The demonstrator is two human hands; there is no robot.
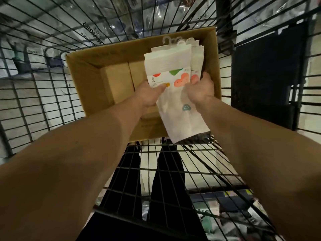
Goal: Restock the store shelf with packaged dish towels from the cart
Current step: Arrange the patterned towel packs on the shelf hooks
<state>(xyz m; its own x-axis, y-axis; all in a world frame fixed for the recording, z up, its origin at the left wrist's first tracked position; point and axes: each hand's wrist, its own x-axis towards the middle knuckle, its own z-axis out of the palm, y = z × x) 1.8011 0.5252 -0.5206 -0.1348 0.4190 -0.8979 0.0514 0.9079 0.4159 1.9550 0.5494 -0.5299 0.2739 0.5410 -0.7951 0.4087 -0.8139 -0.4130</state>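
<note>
An open cardboard box point(86, 73) sits inside a black wire cart point(31, 105). Over its right half I hold a stack of packaged dish towels point(170, 60), white packs with red and green shapes and clear plastic hanger hooks at the far end. My left hand point(149, 94) grips the stack's near left edge, thumb on top. My right hand point(199, 89) grips the near right side, fingers curled round the edge. A white pack point(182, 122) with a small teal figure hangs down from the stack toward me, over the box's near wall.
Smaller brown cartons point(118, 80) lie at the bottom of the box on the left. Wire cart walls surround the box on all sides. Clear plastic-wrapped goods point(107, 21) show beyond the far wall, a dark panel point(267, 75) at right. My dark-trousered legs point(166, 180) show through the grid.
</note>
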